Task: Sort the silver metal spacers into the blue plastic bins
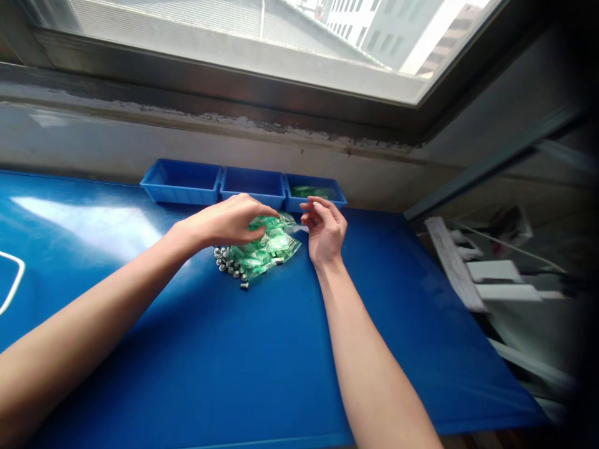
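My left hand (234,219) hovers over a heap of green-tinted clear plastic packets (269,246), its thumb and fingers apart with nothing visible between them. To the right of the heap is my right hand (327,232), palm turned inward, fingers loosely bent and apart. A whitish translucent strip of plastic (298,229) reaches from the heap toward the right palm; whether the hand touches it I cannot tell. Several small shiny metal fasteners (228,262) lie along the heap's left edge, partly under the packets. One more fastener (244,285) sits apart, just in front.
Three blue bins stand in a row against the wall: a left bin (185,194), a middle bin (255,194) and a right bin (294,204) with green packets (312,192) inside. A white curved frame (17,280) lies at the left on the blue tabletop (224,362). White rack parts (496,280) stand at right.
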{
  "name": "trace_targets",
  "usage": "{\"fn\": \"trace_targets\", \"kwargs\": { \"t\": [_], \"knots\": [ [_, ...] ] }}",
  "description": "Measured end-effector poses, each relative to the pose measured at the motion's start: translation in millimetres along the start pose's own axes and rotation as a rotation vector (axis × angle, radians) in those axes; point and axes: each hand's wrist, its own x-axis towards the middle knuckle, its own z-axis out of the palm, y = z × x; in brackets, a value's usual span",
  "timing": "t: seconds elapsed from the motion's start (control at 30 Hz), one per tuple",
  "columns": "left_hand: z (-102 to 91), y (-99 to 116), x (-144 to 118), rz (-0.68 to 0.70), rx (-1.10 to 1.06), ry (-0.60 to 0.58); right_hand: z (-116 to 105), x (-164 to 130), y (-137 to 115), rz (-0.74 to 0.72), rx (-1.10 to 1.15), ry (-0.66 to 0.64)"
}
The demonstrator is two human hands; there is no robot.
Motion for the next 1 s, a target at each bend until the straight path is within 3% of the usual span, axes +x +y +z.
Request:
{"fn": "trace_targets", "kwargs": {
  "t": [0.13,0.2,0.3,0.4,0.47,0.6,0.8,1.0],
  "knots": [
    [4.1,-1,0,0.017,0.058,0.038,-10,2,2,-0.392,-0.569,0.346],
    [5.4,-2,1,0.021,0.070,0.044,-15,4,5,-0.465,-0.815,0.362],
    [5.6,-5,2,0.034,0.071,0.076,-18,6,7,-0.417,-0.927,0.264],
    [2.2,-7,3,0.026,0.023,0.166,-15,2,4,-0.461,-0.877,0.155],
    [-1.5,-5,4,-0.004,-0.057,0.295,-10,-3,-1,-0.510,-0.778,0.057],
    [-8.4,4,7,-0.149,-0.398,0.480,0,-13,-7,-0.465,-0.473,-0.139],
    [-9.1,13,8,-0.357,-0.831,0.452,7,-17,-9,-0.206,-0.150,-0.351],
    [-2.8,13,10,-0.413,-0.876,0.452,9,-17,-15,-0.080,0.038,-0.375]
  ]
}}
